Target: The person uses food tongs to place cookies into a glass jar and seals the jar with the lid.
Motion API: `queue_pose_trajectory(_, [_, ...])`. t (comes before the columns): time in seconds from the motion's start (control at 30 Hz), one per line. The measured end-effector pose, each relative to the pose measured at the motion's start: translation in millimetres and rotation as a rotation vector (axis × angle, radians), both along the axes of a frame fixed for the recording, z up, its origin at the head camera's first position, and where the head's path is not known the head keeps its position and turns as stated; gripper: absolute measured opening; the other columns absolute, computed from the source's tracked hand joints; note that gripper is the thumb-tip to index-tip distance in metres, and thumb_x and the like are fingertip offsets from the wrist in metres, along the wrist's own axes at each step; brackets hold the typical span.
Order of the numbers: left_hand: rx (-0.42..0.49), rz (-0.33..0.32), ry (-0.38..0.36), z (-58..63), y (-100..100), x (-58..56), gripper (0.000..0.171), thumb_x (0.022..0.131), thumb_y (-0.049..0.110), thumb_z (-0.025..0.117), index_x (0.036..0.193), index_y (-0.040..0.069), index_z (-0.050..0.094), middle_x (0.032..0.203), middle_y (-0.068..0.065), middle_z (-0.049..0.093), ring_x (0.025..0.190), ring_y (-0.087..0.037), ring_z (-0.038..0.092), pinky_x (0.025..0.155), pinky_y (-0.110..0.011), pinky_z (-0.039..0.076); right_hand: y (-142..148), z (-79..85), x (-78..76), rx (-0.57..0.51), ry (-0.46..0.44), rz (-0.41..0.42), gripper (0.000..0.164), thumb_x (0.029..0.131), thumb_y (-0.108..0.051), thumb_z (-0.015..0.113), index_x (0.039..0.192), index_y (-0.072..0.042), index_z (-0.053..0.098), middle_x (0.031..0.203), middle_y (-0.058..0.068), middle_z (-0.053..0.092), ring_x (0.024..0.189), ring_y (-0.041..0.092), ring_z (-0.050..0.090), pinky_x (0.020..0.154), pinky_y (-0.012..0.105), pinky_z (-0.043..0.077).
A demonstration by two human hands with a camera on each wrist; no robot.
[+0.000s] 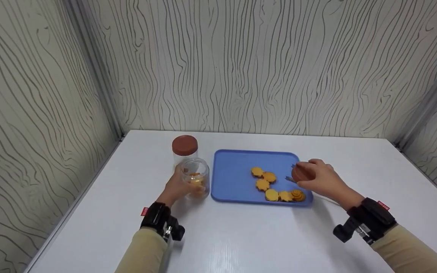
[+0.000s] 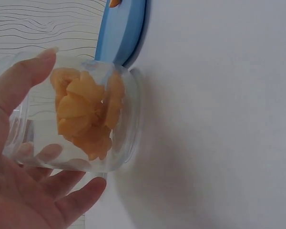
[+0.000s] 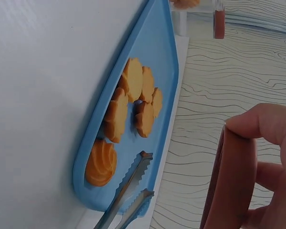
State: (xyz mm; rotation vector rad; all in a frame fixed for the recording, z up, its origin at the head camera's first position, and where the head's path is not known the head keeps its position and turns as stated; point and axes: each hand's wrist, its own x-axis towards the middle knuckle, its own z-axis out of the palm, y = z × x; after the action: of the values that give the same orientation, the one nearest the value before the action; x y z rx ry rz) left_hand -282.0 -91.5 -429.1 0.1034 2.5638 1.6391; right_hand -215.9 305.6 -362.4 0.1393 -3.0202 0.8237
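Left hand [image 1: 180, 185]: grasping; thumb and fingers curve around opposite sides of a clear, round, open-topped jar [image 1: 206, 181].
Right hand [image 1: 324, 178]: grasping; thumb and fingers grip the rim of a red-brown, round, shallow lid [image 3: 236, 181].
Jar position: upright, just beside the left edge of a blue, rectangular tray with rounded corners [image 1: 233, 174]. Contact between jar base and the smooth white table [image 1: 218, 235] cannot be determined.
Jar contents: orange-yellow scalloped biscuits [image 2: 83, 112], piled inside.
Lid position: held clear of the tray, at its right end.
Tray load: five flat golden biscuits [image 1: 269, 176]; one domed golden swirled biscuit [image 1: 298, 195] at the near right corner.
Serrated silver metal tongs [image 3: 126, 191]: tips at the right end of the tray.
Clear jar with red-brown cap [image 1: 182, 158]: upright, behind the open-topped jar; cap fitted.
Wrists: black strapped camera mounts [image 1: 157, 216], one per wrist, adjoining beige sleeves [image 1: 404, 244].
Enclosure: pale panels with dark wood-grain lines [image 1: 241, 68], behind the table and along both sides.
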Motion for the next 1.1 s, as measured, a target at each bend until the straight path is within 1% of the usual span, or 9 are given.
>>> queue_pose_trajectory(0.2, [-0.007,0.003,0.009,0.0,0,0.5,0.106,0.065,0.016,0.088,0.149,0.002,0.025,0.141,-0.024,0.043,0.129,-0.038,0.042,0.108,-0.051,0.032,-14,-0.2,-3.9,-0.027,0.012,0.038,0.068,0.082,-0.024,0.072,0.141,0.0,0.048,0.138,0.032,0.038,0.112,0.044,0.041,0.084,0.052,0.047])
queue_pose_trajectory(0.33, [-0.024,0.012,-0.009,-0.7,-1,0.3,0.105,0.066,0.019,0.089,0.148,0.004,0.026,0.142,-0.022,0.043,0.129,-0.037,0.042,0.107,-0.052,0.033,-20,-1.7,-5.9,-0.051,0.006,0.053,0.067,0.083,-0.023,0.072,0.142,0.0,0.047,0.14,0.031,0.036,0.114,0.045,0.039,0.084,0.051,0.047])
queue_pose_trajectory(0.47, [-0.015,0.021,-0.029,-2.1,-1,-0.6,0.106,0.066,0.021,0.089,0.149,0.006,0.025,0.144,-0.02,0.042,0.13,-0.035,0.042,0.108,-0.051,0.032,-26,-1.0,-7.2,-0.071,-0.004,0.067,0.067,0.084,-0.023,0.072,0.142,-0.001,0.047,0.142,0.031,0.034,0.117,0.045,0.038,0.085,0.052,0.047])
queue_pose_trajectory(0.7, [-0.03,0.026,-0.009,-1.6,0,0.6,0.107,0.066,0.022,0.089,0.15,0.005,0.024,0.144,-0.021,0.043,0.13,-0.036,0.042,0.108,-0.051,0.032,-40,0.7,-10.1,-0.083,0.008,0.096,0.066,0.083,-0.02,0.073,0.141,-0.002,0.049,0.143,0.03,0.035,0.116,0.044,0.039,0.086,0.051,0.048])
queue_pose_trajectory(0.83, [-0.035,0.029,-0.009,-1.8,1,1.0,0.107,0.067,0.021,0.089,0.15,0.005,0.024,0.144,-0.022,0.042,0.131,-0.036,0.041,0.109,-0.051,0.032,-50,1.3,-11.7,-0.097,0.024,0.127,0.065,0.082,-0.018,0.073,0.14,-0.002,0.05,0.143,0.03,0.035,0.118,0.045,0.039,0.087,0.052,0.048])
queue_pose_trajectory(0.93, [-0.034,0.032,-0.016,-1.9,0,1.3,0.106,0.068,0.021,0.089,0.15,0.005,0.023,0.145,-0.022,0.042,0.132,-0.036,0.041,0.109,-0.052,0.031,-57,2.2,-13.2,-0.093,0.038,0.148,0.064,0.082,-0.02,0.073,0.14,-0.003,0.051,0.142,0.03,0.037,0.119,0.046,0.04,0.087,0.052,0.048])
queue_pose_trajectory(1.1, [-0.03,0.029,0.008,-2.2,0,1.6,0.106,0.067,0.021,0.089,0.149,0.003,0.024,0.142,-0.024,0.044,0.13,-0.038,0.042,0.108,-0.052,0.033,-68,3.9,-16.1,-0.094,0.044,0.159,0.063,0.082,-0.022,0.074,0.139,-0.005,0.052,0.142,0.029,0.037,0.12,0.046,0.038,0.085,0.051,0.049])
